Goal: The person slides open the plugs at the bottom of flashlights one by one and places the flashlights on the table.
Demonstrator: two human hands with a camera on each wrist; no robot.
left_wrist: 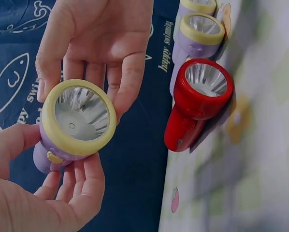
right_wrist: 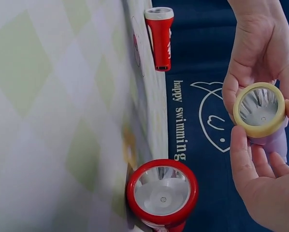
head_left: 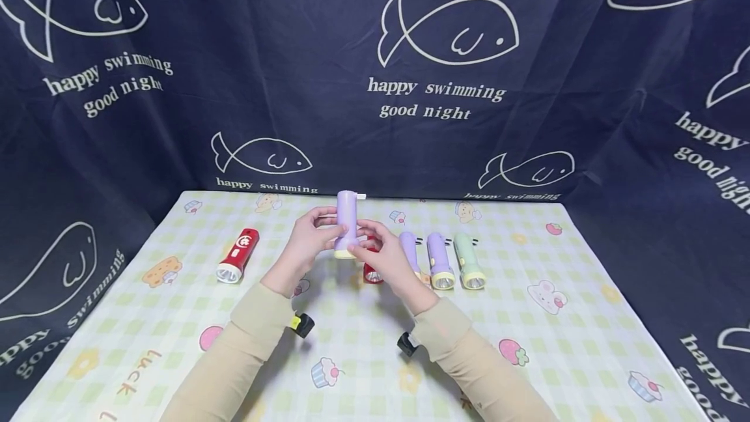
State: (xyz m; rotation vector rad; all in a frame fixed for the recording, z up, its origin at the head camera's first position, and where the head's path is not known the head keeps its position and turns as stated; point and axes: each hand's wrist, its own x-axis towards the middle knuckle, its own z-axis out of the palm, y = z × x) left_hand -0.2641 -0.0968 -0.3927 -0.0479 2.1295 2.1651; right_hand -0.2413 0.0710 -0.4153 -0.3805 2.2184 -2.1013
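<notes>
Above the table, a purple flashlight (head_left: 347, 213) with a pale yellow rim is held between both hands, its lens end down. A small white piece juts from its upper end. The left hand (head_left: 309, 236) grips it from the left side, thumb across the body. From the right, the right hand (head_left: 383, 253) holds it near the lens end with thumb and fingers. In the left wrist view the lens (left_wrist: 81, 113) and a yellow switch (left_wrist: 54, 157) face the camera. Close behind the right hand lies a red flashlight (left_wrist: 197, 104), partly hidden in the head view.
Another red flashlight (head_left: 237, 256) with a white rim lies at the left. Right of the hands, two purple flashlights (head_left: 440, 262) and a green flashlight (head_left: 469, 262) lie in a row, dark prongs showing. A checked cloth (head_left: 562, 370) covers the table; a dark fish-print curtain (head_left: 328, 83) hangs behind.
</notes>
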